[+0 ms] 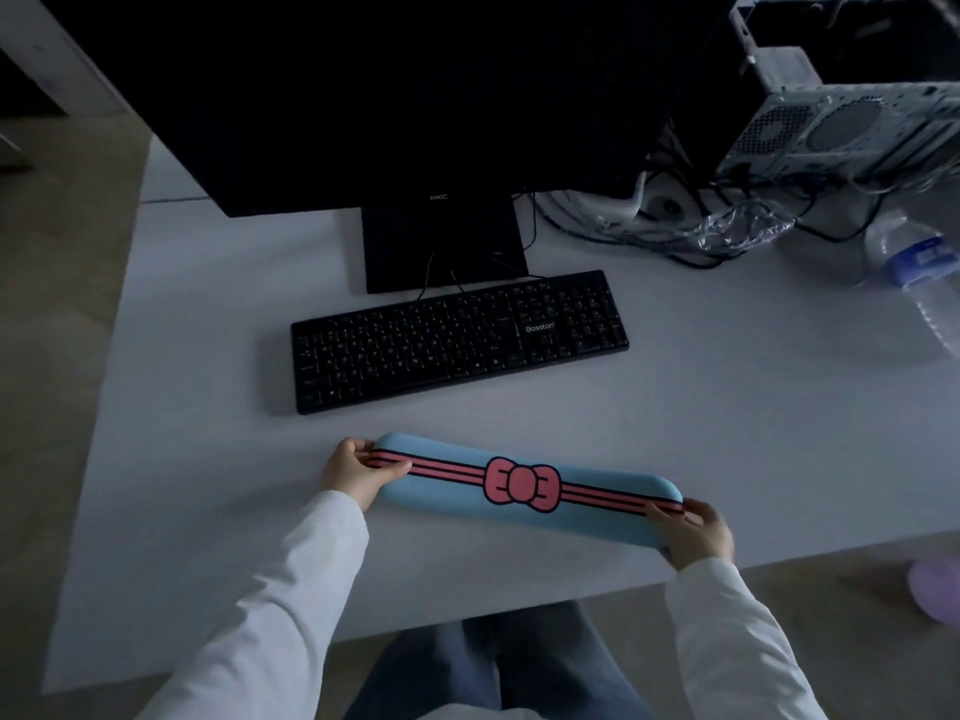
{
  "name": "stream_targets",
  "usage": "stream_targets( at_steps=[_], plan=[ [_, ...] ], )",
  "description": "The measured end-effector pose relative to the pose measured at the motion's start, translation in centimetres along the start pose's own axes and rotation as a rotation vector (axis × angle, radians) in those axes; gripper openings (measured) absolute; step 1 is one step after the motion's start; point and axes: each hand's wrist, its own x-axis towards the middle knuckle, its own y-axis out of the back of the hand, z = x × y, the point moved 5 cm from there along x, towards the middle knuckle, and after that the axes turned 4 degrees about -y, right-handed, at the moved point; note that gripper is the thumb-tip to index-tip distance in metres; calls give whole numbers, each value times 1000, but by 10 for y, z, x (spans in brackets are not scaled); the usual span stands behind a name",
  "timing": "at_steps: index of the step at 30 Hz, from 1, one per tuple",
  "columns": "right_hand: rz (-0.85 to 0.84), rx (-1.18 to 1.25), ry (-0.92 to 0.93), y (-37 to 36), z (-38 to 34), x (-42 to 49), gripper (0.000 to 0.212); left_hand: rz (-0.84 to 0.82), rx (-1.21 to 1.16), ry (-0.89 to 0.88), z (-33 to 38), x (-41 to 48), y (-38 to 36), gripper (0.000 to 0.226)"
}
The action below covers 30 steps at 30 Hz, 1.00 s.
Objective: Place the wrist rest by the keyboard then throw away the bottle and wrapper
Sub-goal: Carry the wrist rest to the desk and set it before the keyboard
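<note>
A light blue wrist rest (467, 498) with pink stripes and a pink bow is held near the table's front edge, below the black keyboard (457, 340) and apart from it. My left hand (358, 472) grips its left end and my right hand (698, 532) grips its right end. A clear plastic bottle (919, 262) with a blue label lies on its side at the far right of the table. A crumpled clear wrapper (743, 228) sits among the cables behind and right of the keyboard.
A dark monitor (415, 96) on its stand is behind the keyboard. An open computer case (841, 127) and tangled cables (649, 215) fill the back right. The white table (197, 407) ends near my legs. A purple round object (935, 589) shows at the lower right.
</note>
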Motion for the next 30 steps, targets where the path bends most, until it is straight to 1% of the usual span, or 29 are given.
stream_targets(
  at_steps=[3, 6, 9, 13, 17, 24, 30],
  plan=[
    [-51, 28, 112, -3, -31, 0, 44, 81, -77, -16, -4, -10, 7, 53],
    [-79, -23, 187, -14, -61, 3, 44, 155, -126, -18, -4, -16, 13, 52],
    [-105, -81, 236, -26, -82, 3, 44, 218, -173, -13, -5, -20, 17, 52],
    [-134, -118, 256, -38, -90, 1, 46, 286, -198, 19, -12, -19, 20, 53],
    [-134, -136, 261, -43, -90, 3, 45, 319, -181, 39, -16, -17, 20, 51],
    [-102, -176, 346, -48, -93, -2, 44, 358, -156, 67, -20, -18, 15, 52],
    [-92, -187, 371, -49, -97, -4, 45, 358, -170, 57, -21, -13, 17, 49]
  ],
)
